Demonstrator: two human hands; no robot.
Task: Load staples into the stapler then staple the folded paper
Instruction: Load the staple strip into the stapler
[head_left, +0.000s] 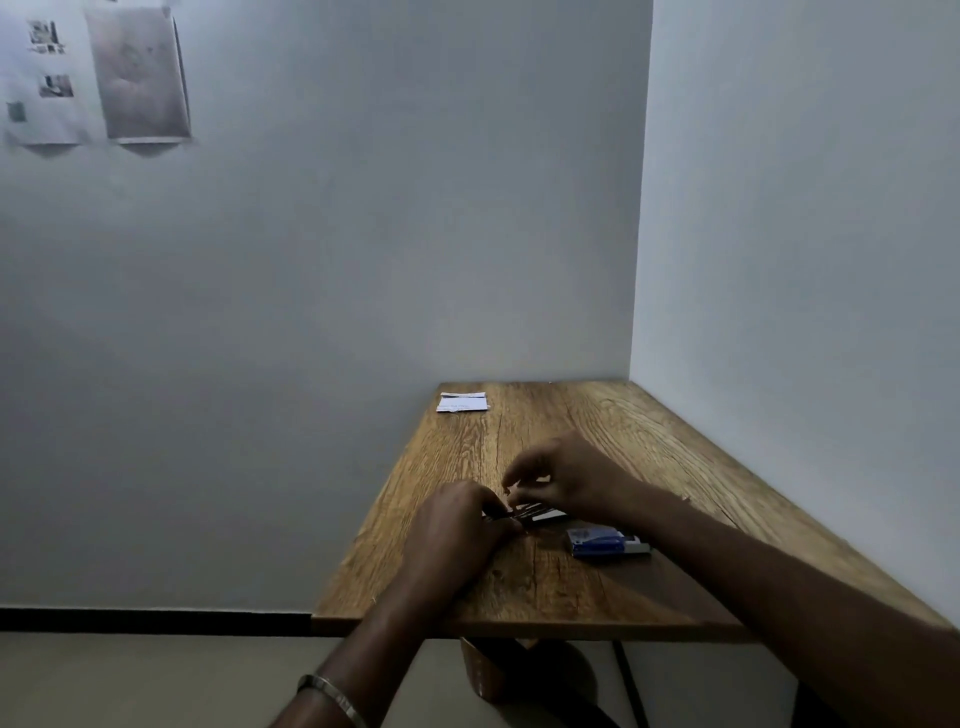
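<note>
A small dark stapler (540, 514) lies on the wooden table (561, 587), mostly hidden between my hands. My left hand (457, 525) grips its near end with curled fingers. My right hand (566, 475) hovers over the far end, thumb and fingers curled as if pinching something small just above the stapler; what it holds is too small to make out. A blue staple box (605, 541) lies half open just right of the stapler. The folded white paper (462, 402) rests at the table's far left corner.
The table stands in a corner, with walls right behind it and along its right side. Its left and near edges drop to the floor. Papers (93, 73) hang on the wall at upper left.
</note>
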